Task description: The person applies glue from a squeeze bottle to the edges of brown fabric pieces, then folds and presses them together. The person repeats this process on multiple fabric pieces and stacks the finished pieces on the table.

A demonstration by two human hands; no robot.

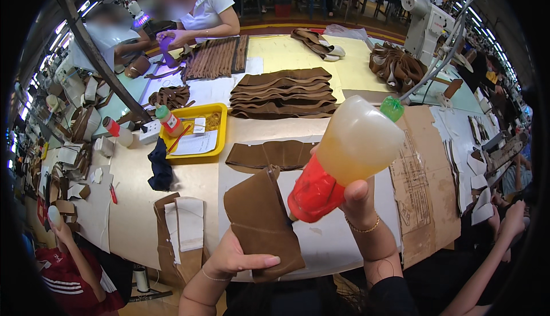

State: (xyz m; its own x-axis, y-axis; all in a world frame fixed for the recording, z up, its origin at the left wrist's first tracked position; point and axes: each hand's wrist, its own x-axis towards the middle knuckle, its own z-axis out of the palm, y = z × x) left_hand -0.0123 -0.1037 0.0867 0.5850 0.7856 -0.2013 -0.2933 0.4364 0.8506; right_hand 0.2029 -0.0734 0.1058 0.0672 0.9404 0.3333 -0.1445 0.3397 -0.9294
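My left hand (238, 256) grips a folded brown leather piece (263, 218) near its lower corner, thumb lying on top. In my right hand (358, 204) is a squeeze bottle (361, 141), translucent and partly filled with amber liquid. It is tilted, with its red-wrapped end (314, 193) down and its tip at the leather's right edge. Whether the tip touches the leather I cannot tell. Beyond my hands, another brown leather piece (269, 154) lies flat on a white sheet (326, 253). The right hand's fingers are mostly hidden behind the bottle.
A yellow tray (220, 135) holds a second bottle (168, 120), papers and a red pen. Overlapping brown leather strips (283, 94) lie beyond. Cardboard (421, 190) lies at right, a dark cloth (160, 167) at left. A sewing machine (428, 27) stands far right; other people work around the table.
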